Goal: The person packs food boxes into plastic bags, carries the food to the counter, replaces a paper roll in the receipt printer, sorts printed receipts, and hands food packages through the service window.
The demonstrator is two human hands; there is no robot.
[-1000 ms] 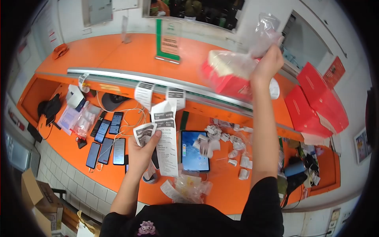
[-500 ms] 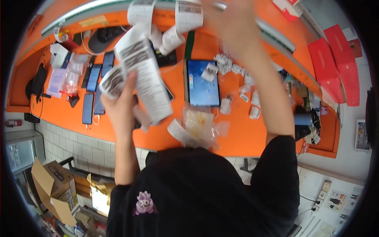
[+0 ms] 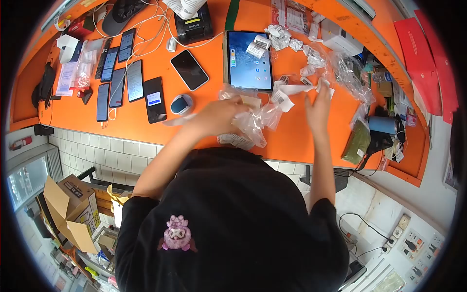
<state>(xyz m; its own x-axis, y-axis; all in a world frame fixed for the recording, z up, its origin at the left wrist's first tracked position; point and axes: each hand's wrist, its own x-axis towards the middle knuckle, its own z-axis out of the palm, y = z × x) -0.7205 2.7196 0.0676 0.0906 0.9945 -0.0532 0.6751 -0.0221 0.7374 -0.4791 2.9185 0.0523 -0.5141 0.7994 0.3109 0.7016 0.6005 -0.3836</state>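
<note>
My left hand is closed on a clear plastic bag near the front edge of the orange counter. Some of its fingers are blurred against the plastic. Further right, my right hand has its thumb apart from its fingers, and the fingertips touch white paper slips. A printed slip lies between the two hands. Behind them is a tablet with a curled receipt on it. Printed paper shows under the bag.
Several phones lie at the left, with a black phone nearer the middle. A black printer stands behind. Crumpled receipts and clear plastic are at the right, near a green pouch and red boxes.
The long receipts are gone from my left hand, which has moved right onto the plastic bag. My right hand has come down from the upper shelf to the counter. The view has tilted down.
</note>
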